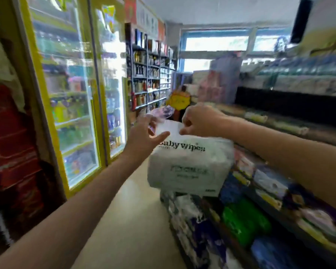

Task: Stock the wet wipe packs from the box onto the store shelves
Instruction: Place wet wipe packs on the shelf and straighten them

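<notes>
On my far left stand stacked red crates [10, 144], and next to them the glass-doored drinks cooler [76, 98] glows with blurred bottles. Neither matters to the work unless I swing my elbow wide, which could knock the cooler door.

My left hand [144, 133] reaches forward with its fingers spread and only lightly bent; the thumb presses against the top left corner of the baby wipes pack [190, 164], and the fingertips sit at the white flap on top. It steadies more than it grips, so I judge that if the pack tips leftward, this hand alone will not stop it dropping to the aisle floor [132, 220].

The pack itself is in the air at mid-aisle, above a pile of wrapped goods [190, 216] at the shelf end, not yet on any shelf. The box it comes from I cannot see here.

My right hand [200, 121] is curled tight, pinching the pack's top flap between thumb and fingers. Most of the weight seems to hang from that thin film, and I suspect it could stretch, tear or slip free.

To the right run the store shelves [291, 133], already crowded with green, blue and purple packs [246, 220]. Pushing mine in carelessly could shove neighbours off the edge, and the blur suggests that I am moving fast.
</notes>
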Tool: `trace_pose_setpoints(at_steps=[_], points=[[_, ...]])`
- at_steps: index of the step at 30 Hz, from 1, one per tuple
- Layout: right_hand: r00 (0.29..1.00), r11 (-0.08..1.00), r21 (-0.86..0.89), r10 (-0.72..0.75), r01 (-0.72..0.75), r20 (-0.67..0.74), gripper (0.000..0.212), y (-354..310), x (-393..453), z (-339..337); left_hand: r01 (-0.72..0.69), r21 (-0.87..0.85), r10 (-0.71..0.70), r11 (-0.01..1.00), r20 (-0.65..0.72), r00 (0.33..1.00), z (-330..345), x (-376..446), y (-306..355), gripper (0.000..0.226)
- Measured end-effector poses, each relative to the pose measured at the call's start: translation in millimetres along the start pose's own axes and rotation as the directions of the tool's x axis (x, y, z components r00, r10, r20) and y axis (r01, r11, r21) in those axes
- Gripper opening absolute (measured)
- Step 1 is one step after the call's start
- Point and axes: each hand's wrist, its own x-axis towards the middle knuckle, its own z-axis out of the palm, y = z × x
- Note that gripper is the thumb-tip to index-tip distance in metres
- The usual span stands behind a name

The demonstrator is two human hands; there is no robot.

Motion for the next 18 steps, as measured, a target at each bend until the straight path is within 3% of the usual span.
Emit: trace_pose_setpoints(at_steps=[4, 8, 10, 18], points=[[0.948, 0.975, -0.158, 0.103, -0.156, -0.300, 0.034, 86.4, -4.7, -42.5, -0.190, -0.073, 0.192, 0.979, 0.027, 0.981, 68.9, 57.6, 52.4, 0.084], [0.880, 0.887, -0.334, 0.146, -0.319, -0.453, 0.037, 158.7, -0.9, -73.5, -0.338, -0.092, 0.349, 0.937, 0.156, 0.924, 118.9, 111.0, 83.6, 0.103], [0.844, 0.862, -0.316, 0.207, -0.397, -0.495, 0.036, 192.1, -3.0, -91.9, -0.396, -0.153, 0.421, 0.906, 0.219, 0.880, 147.8, 132.1, 94.6, 0.109], [0.729, 0.787, -0.186, 0.417, -0.588, -0.543, 0.031, 290.7, -5.4, -114.1, -0.581, -0.340, 0.665, 0.739, 0.228, 0.712, 239.0, 215.9, 133.6, 0.100]])
